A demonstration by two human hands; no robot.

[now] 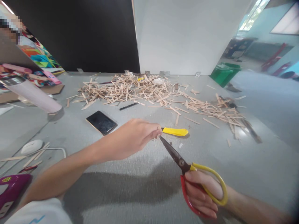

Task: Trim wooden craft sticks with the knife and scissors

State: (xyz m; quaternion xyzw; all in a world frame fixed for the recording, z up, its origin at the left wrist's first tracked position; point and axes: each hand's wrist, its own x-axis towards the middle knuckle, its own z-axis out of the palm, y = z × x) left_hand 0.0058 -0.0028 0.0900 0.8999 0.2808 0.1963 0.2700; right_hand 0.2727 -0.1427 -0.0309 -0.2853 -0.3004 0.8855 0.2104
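My right hand (202,194) grips scissors (184,165) with one red and one yellow handle loop, blades closed and pointing up-left. My left hand (133,137) reaches across with its fingers pinched right at the blade tips; whatever they hold is too small to make out. Just beyond the fingertips lies a yellow utility knife (175,132) on the grey table (144,193). A broad heap of thin wooden sticks (140,88) spreads across the far side of the table.
A black phone (101,122) lies left of my left hand, a black pen (128,106) beyond it. A pink bottle (32,93), a white mouse (31,146) and a purple object (11,189) sit at left. A green bin (225,73) stands far right.
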